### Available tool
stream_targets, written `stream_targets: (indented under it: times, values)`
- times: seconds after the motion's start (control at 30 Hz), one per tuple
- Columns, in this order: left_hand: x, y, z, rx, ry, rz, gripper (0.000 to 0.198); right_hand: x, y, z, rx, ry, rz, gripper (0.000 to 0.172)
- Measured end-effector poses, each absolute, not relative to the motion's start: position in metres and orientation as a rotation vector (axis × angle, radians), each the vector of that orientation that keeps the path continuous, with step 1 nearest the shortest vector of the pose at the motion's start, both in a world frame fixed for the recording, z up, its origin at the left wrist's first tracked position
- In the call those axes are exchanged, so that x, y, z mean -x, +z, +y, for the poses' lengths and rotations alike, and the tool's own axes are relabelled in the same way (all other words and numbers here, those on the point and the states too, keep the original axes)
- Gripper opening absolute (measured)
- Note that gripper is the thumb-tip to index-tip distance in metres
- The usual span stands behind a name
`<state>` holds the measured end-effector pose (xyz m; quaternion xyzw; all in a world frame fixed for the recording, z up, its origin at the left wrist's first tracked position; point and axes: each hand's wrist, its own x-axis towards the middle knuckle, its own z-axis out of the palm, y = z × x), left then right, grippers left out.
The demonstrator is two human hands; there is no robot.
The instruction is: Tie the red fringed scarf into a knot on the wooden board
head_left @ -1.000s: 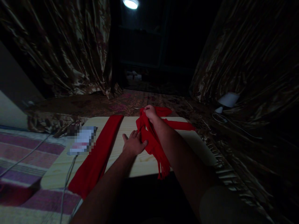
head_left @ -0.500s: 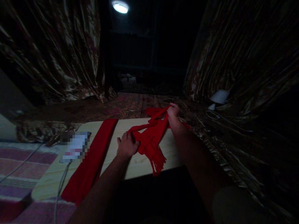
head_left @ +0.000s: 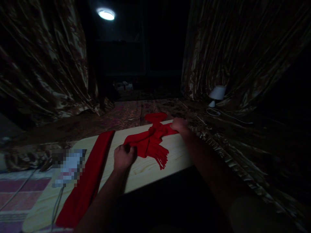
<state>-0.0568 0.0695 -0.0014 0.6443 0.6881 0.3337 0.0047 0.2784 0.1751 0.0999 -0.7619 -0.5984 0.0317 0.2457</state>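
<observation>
A crumpled red scarf (head_left: 143, 142) with a fringed end lies across the right part of a pale wooden board (head_left: 139, 176). My left hand (head_left: 123, 157) is closed on the scarf's left edge, fingers curled round the cloth. At the far right edge of the board, my right hand (head_left: 179, 125) grips another part of the scarf; it is somewhat blurred. A loop of the scarf extends past the board's back edge onto the patterned cloth behind. Left of my left hand, a long red folded cloth (head_left: 89, 178) runs over the board from back to front.
A pixelated flat object (head_left: 69, 168) with a cable lies on the board's left side. Striped bedding (head_left: 21, 197) shows at left. A small white lamp (head_left: 217, 93) with a cord stands at back right. Patterned curtains (head_left: 55, 64) hang on both sides of a dark window.
My right hand has lowered toward the board's right edge, and the raised scarf now lies flatter and more stretched out between both hands. The whole view has shifted slightly.
</observation>
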Motion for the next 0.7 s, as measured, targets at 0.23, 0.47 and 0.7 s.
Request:
stream_targets:
  times: [0.23,0.47,0.7]
  values:
    - [0.054,-0.006,0.063,-2.512,0.929,1.882,0.039,-0.24,0.074,0.175,1.572,0.218,-2.165,0.064]
    - [0.05,0.001,0.06,-2.424,0.608,1.97,0.049,-0.224,0.054,0.174,1.678,0.321,-2.351,0.08]
    - [0.051,0.001,0.062,-2.29,0.659,1.99,0.055,-0.231,0.073,0.172,1.917,0.2,-2.017,0.025]
